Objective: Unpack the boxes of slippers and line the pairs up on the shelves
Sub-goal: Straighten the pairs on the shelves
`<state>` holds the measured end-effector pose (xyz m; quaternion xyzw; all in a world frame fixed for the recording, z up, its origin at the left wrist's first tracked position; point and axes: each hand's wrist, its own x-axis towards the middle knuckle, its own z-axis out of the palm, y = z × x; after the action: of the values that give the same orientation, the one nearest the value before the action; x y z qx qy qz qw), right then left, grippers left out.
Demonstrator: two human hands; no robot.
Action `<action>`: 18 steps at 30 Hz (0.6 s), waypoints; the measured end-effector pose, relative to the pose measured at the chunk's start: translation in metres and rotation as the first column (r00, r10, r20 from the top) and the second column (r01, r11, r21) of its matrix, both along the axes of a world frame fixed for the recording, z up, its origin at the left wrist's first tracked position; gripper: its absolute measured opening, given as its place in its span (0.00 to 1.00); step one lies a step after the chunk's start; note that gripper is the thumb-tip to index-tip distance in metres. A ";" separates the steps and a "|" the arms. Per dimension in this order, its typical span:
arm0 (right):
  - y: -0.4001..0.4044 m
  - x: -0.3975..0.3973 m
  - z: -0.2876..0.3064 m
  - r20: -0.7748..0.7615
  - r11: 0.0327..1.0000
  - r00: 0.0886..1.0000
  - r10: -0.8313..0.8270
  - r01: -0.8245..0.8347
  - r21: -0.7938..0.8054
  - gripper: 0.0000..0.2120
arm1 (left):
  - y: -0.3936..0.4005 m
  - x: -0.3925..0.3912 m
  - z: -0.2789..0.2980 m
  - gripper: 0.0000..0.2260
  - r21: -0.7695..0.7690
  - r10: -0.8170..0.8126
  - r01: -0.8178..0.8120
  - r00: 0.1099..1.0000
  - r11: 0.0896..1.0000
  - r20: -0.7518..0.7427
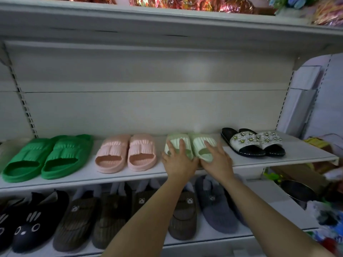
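Note:
A pale green pair of slippers (193,143) stands on the middle white shelf (306,156), toes toward me. My left hand (179,160) lies over the heel end of the left slipper, fingers spread across its strap. My right hand (217,160) rests the same way on the right slipper. To the left on the same shelf stand a pink pair (126,153) and a bright green pair (48,156). To the right stands a black pair with white flowered straps (254,141).
The lower shelf (274,206) carries black cat-face slippers (31,219), brown bear slippers (98,214) and grey fuzzy ones (217,206). Shiny wrapped goods (194,2) fill the top shelf. A metal bowl (298,190) and assorted clutter sit at the right.

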<state>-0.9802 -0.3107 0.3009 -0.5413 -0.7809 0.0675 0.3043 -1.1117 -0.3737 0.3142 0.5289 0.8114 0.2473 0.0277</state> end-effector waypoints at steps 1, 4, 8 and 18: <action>0.002 0.003 -0.001 -0.011 1.000 1.000 0.017 -0.016 0.005 0.33 | 0.001 0.003 0.000 0.39 0.005 0.014 -0.014 1.000 1.000 -0.011; 0.004 0.010 -0.005 -0.029 0.999 0.999 0.026 -0.025 0.029 0.33 | 0.003 0.012 -0.001 0.38 0.019 0.053 -0.052 0.998 0.998 -0.030; 0.005 0.012 -0.012 -0.061 0.997 0.997 0.051 -0.047 0.059 0.32 | 0.003 0.021 -0.003 0.37 0.032 0.085 -0.083 0.995 0.996 -0.047; 0.013 0.030 -0.007 -0.112 0.990 0.992 0.061 -0.046 0.132 0.31 | 0.008 0.035 0.003 0.36 0.204 0.088 -0.066 0.991 0.977 -0.099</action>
<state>-0.9504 -0.2973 0.2934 -0.4943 -0.7790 0.0563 0.3816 -1.0769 -0.3656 0.3174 0.5098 0.8025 0.2999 -0.0789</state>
